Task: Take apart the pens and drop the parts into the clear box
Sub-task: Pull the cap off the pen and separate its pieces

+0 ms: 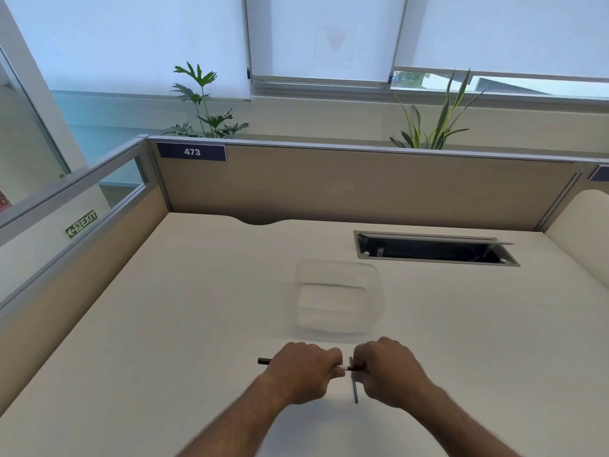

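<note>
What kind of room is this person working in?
Most likely an open-plan office cubicle: a desk walled by partition panels, a numbered tag "473", and a cable hatch set in the desktop.

Desk surroundings beyond my grip

Ahead of my grip and to the right, an open cable hatch (435,249) sat in the desk (164,308); further ahead stood the partition (329,186), its "473" label (191,152), and two plants (204,103) (431,123).

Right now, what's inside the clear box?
Nothing shows inside the clear box; its walls show only bare desk. Both hands hold a dark pen in front of it.
</note>
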